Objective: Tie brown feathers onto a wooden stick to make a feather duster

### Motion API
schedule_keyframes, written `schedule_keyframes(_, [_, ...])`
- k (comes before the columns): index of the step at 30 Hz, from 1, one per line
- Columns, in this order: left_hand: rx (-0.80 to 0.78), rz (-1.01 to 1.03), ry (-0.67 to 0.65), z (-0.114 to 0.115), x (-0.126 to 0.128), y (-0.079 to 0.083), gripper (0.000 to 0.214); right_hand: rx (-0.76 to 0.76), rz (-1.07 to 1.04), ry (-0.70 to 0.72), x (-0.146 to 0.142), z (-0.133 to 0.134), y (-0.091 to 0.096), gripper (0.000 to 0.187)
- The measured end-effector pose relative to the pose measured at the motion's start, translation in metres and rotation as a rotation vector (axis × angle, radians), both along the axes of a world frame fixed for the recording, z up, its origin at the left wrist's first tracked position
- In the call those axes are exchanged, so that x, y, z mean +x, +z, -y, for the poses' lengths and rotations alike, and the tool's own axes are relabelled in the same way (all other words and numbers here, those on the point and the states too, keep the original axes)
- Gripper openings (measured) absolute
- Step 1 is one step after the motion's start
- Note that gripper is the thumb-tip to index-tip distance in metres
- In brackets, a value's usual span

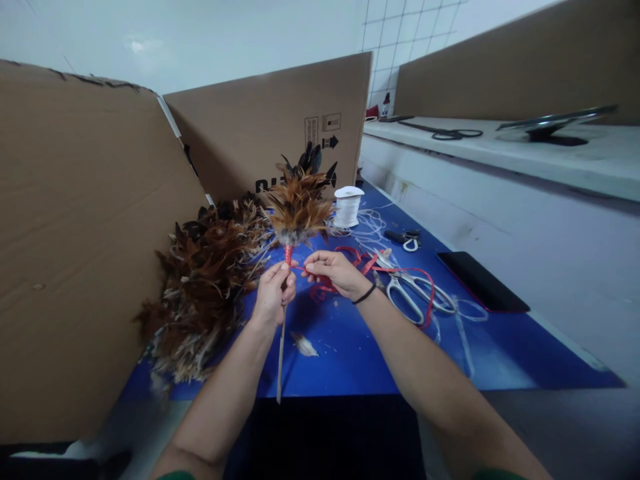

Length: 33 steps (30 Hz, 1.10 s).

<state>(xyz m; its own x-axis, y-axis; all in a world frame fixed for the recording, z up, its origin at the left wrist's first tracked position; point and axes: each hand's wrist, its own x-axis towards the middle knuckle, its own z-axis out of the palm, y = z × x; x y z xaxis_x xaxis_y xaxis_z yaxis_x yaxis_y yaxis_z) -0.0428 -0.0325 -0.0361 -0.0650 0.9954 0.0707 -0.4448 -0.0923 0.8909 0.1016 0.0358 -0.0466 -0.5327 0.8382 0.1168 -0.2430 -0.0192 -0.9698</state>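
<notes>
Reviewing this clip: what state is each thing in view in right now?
Brown feather duster: upright, thin stick gripped by left hand.
Red ribbon: wound at the duster's base, end pinched by right hand.
White-handled metal scissors: lying flat on blue mat.
White thread spool: standing upright.
Flat black phone: lying flat, screen dark.
Loose brown feather pile: heaped against cardboard panel.

Above the grip of the left hand (274, 293), the feather duster (299, 207) goes red wrap, grey-white down, then rust-orange plumes tipped black. There's a red ribbon (353, 253) right of the grip, over a bright blue mat (350, 353). Left of it, a dark brown feather pile (205, 287), flecked white. Beyond, a white spool (347, 205). And a black band (364, 294) at the right wrist.
</notes>
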Motion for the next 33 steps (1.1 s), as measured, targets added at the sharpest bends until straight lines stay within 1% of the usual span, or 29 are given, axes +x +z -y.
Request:
schedule_keyframes(3, [0.005,0.018,0.013,0.000,-0.001,0.001,0.019,-0.029,-0.006,-0.080,0.003,-0.005,-0.002,0.023])
schedule_keyframes(10, [0.010,-0.021,0.049,-0.001,-0.001,0.002,0.022,-0.009,0.020,-0.233,0.009,-0.014,-0.005,0.025])
schedule_keyframes(15, [0.000,-0.027,0.041,0.000,-0.001,0.002,0.023,-0.085,-0.003,-0.320,0.019,-0.021,-0.003,0.028])
schedule_keyframes(18, [0.006,-0.023,0.042,-0.001,-0.002,0.003,0.022,-0.132,-0.051,-0.381,0.027,-0.026,-0.002,0.028])
schedule_keyframes(21, [0.009,-0.022,0.042,-0.002,-0.003,0.003,0.022,-0.166,-0.106,-0.466,0.037,-0.034,-0.003,0.026])
schedule_keyframes(24, [0.009,-0.027,0.045,-0.002,-0.004,0.002,0.021,-0.153,-0.083,-0.600,0.046,-0.045,-0.009,0.020])
schedule_keyframes(26, [0.004,-0.031,0.044,-0.003,-0.004,0.001,0.021,-0.075,0.013,-0.722,0.050,-0.052,-0.014,0.016])
schedule_keyframes(27, [-0.001,-0.033,0.042,-0.003,-0.004,0.001,0.021,0.002,0.083,-0.777,0.051,-0.053,-0.015,0.015])
schedule_keyframes(29, [-0.010,-0.032,0.033,-0.003,-0.003,0.000,0.022,0.226,0.233,-0.849,0.049,-0.052,-0.014,0.015])
schedule_keyframes(31, [-0.019,-0.028,0.016,-0.003,-0.003,-0.001,0.021,0.473,0.334,-0.837,0.043,-0.043,-0.009,0.015])
schedule_keyframes(32, [-0.022,-0.024,0.004,-0.003,-0.003,-0.001,0.021,0.570,0.357,-0.799,0.039,-0.037,-0.005,0.014])
schedule_keyframes(33, [-0.028,-0.020,-0.010,-0.003,-0.002,-0.001,0.022,0.633,0.364,-0.739,0.034,-0.030,-0.001,0.013])
